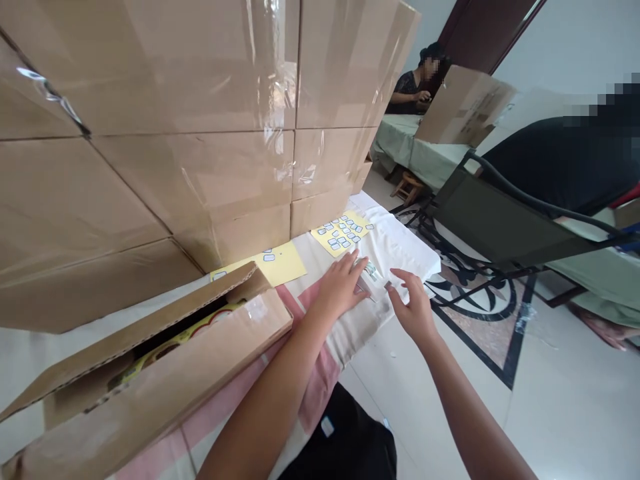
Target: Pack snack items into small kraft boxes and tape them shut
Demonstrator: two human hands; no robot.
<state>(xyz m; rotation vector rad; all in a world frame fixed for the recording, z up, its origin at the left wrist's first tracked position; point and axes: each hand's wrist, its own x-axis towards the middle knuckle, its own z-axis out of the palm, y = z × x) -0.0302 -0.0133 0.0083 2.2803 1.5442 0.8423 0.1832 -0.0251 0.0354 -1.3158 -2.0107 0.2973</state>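
My left hand [343, 283] lies on the cloth-covered table, its fingers and thumb spanning a small flat whitish packet [371, 272] with a greenish print and holding it down. Just right of the packet, my right hand [413, 307] is raised with thumb and index finger curled close together. A tiny dark piece [389, 285] shows at those fingertips, too small to name. Beyond my left hand lies a yellow sheet [325, 235] dotted with several small white, blue-edged pieces. A second yellow sheet [285, 263] lies to its left, with a few such pieces.
Taped cardboard boxes [200, 160] form a tall wall behind the sheets. An open long carton [200, 360] with colourful packaging inside stands at left. One blue-edged piece [327, 427] rests on my dark clothing. At right are a folding chair [515, 213] with a seated person and another person [413, 87] farther back.
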